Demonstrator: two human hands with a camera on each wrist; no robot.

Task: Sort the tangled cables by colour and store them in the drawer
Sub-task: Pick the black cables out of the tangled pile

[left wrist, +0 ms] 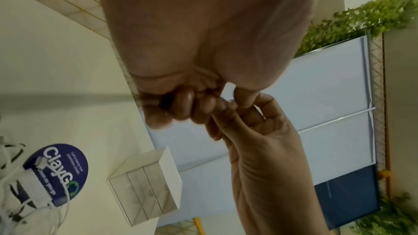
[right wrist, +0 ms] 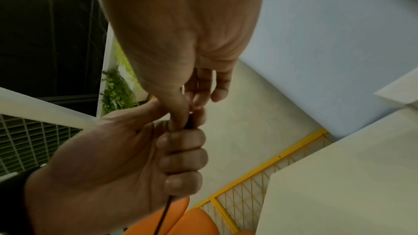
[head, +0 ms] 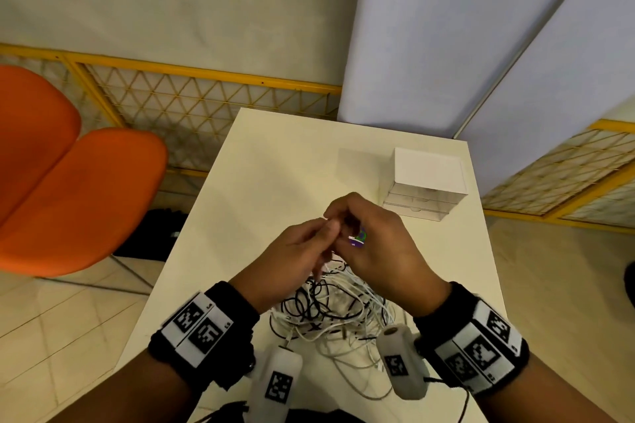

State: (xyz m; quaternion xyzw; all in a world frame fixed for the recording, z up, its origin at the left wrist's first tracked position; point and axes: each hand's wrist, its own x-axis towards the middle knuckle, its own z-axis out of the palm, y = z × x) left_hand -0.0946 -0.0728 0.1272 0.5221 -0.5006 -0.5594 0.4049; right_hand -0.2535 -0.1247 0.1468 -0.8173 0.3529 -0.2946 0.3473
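A tangle of black and white cables [head: 330, 312] lies on the white table [head: 275, 165] near its front edge; its edge shows in the left wrist view [left wrist: 13, 194]. Both hands meet just above the pile. My left hand [head: 324, 233] is a fist around a black cable [right wrist: 164, 213] that hangs out below it [right wrist: 181, 158]. My right hand [head: 347, 216] pinches the same cable's upper end between thumb and fingers [right wrist: 190, 112]. A small white drawer unit [head: 426, 182] with its clear-fronted drawers closed stands at the table's back right [left wrist: 147, 185].
A round purple sticker [left wrist: 56, 172] lies on the table under the hands, partly under white cables. An orange chair [head: 68, 182] stands left of the table. A yellow mesh fence [head: 206, 103] and pale blue panels [head: 446, 45] stand behind it.
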